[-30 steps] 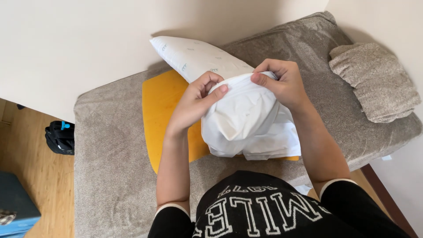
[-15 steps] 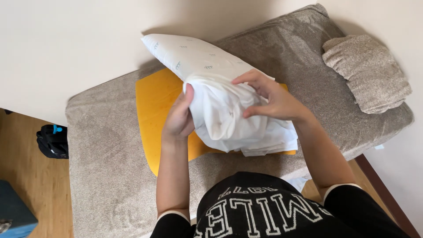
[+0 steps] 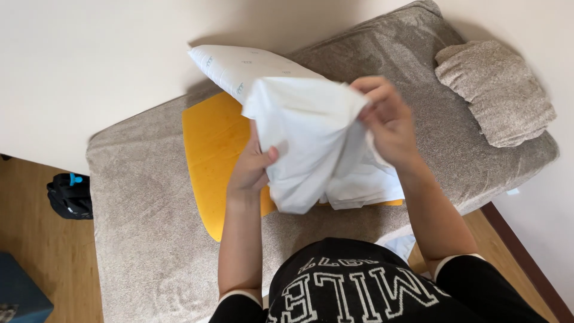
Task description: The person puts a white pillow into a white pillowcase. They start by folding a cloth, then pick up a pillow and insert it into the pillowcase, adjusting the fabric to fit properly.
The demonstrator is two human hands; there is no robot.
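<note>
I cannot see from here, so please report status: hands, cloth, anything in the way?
Left hand and right hand both grip the white cloth, raised over the yellow cushion. White pillow lies behind, partly covered. Nothing blocks the hands.

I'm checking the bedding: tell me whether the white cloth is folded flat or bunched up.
Bunched up. The white cloth hangs in loose folds between the left hand and the right hand, lifted above the yellow pad.

The white fabric pillowcase (image 3: 311, 143) hides most of our left hand (image 3: 251, 170)'s fingers and part of the white patterned pillow (image 3: 245, 66) and flat yellow cushion (image 3: 218, 155). The blue box (image 3: 18, 296) is cut off at the lower left edge.
</note>
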